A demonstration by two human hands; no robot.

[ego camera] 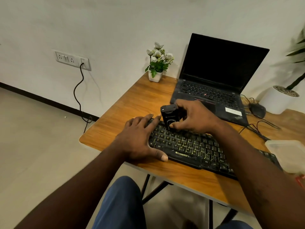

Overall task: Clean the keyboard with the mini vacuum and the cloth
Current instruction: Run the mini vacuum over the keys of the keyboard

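Note:
A black keyboard [194, 150] with yellow-lit letters lies slantwise on the wooden table [132, 106]. My right hand [194, 118] grips a small black mini vacuum [169, 115], held upright with its lower end on the keys at the keyboard's far left corner. My left hand [140, 138] rests flat on the keyboard's left end, fingers straight and the thumb along the front edge. A pale cloth-like thing [288, 154] lies over the keyboard's right end; I cannot tell if it is the cloth.
An open black laptop [212, 86] stands behind the keyboard, screen dark. A white pot of flowers [156, 63] sits at the table's far corner. A black mouse [257, 109] with cables and a large white planter [279, 100] are at the right. A wall socket [72, 60] holds a cable.

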